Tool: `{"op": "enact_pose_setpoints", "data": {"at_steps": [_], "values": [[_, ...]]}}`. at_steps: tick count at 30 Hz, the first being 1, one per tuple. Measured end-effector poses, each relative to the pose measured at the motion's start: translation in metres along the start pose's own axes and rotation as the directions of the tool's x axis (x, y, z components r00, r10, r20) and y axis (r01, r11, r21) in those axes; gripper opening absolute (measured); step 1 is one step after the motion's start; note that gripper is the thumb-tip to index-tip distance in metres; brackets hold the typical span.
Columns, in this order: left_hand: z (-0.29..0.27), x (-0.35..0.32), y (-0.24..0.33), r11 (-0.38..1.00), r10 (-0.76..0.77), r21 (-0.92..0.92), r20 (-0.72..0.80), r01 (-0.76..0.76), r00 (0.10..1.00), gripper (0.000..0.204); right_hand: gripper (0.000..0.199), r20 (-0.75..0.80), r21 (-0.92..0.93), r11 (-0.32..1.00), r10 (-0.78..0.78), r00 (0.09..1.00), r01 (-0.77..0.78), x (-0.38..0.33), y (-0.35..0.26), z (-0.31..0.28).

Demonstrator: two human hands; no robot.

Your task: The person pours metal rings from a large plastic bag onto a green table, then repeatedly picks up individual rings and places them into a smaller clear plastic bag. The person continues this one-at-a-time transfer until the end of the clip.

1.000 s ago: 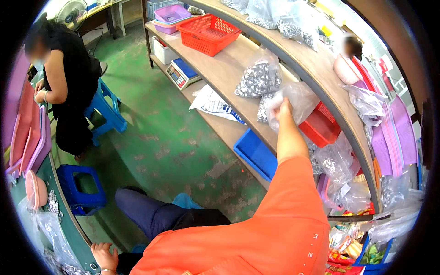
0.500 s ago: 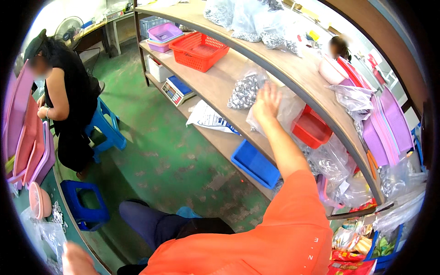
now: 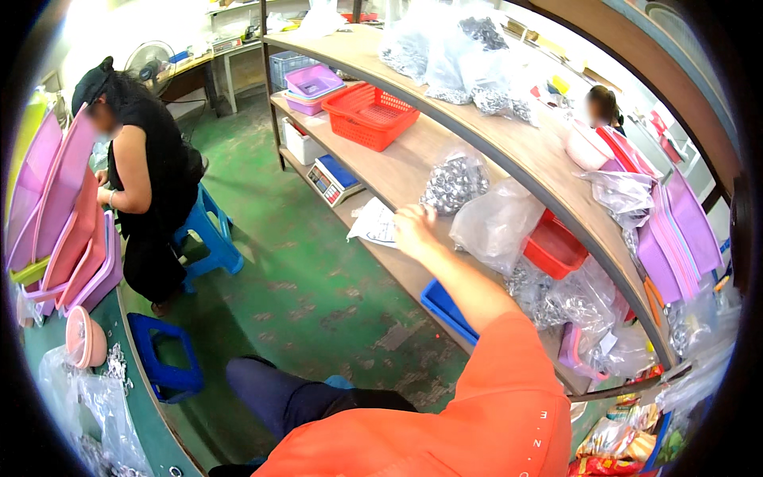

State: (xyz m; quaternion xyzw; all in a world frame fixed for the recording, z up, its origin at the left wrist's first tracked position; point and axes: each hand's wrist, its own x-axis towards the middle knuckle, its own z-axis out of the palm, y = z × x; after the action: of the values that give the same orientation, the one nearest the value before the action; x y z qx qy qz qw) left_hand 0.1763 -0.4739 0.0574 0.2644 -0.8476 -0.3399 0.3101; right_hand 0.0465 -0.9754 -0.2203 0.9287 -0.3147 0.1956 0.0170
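My right hand reaches out over the front edge of the middle shelf, its fingers curled in. Whether anything sits inside them I cannot make out. Just beyond it stands a clear plastic bag of small silvery metal parts. To the right of the hand lies a crumpled clear plastic bag, with a red basket beside it. A white printed sack shows behind the hand on the lower shelf. My left hand is out of the picture.
A blue tray rests on the lower shelf, near a weighing scale. More bagged metal parts crowd the top shelf. At left, a co-worker sits on a blue stool. A pink bowl stands on the green table.
My right hand has come away from the crumpled plastic bag and moved left and down, its spread fingers now curled. My left hand has left the lower left of the picture. The view has shifted.
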Motion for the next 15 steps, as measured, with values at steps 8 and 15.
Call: {"op": "enact_pose_setpoints", "data": {"at_steps": [8, 15], "values": [[0.013, 0.011, 0.031, 0.968, 0.073, 0.251, -0.213, -0.017, 0.974, 0.032, 0.016, -0.18, 0.306, 0.735, -0.58, 0.795, 0.605, 0.025, -0.204, -0.016], [0.036, 0.005, 0.057, 0.955, -0.01, 0.279, -0.295, 0.096, 0.955, 0.031, 0.017, -0.345, 0.554, 0.268, -0.788, 0.51, 0.789, -0.024, -0.376, -0.029]]}}
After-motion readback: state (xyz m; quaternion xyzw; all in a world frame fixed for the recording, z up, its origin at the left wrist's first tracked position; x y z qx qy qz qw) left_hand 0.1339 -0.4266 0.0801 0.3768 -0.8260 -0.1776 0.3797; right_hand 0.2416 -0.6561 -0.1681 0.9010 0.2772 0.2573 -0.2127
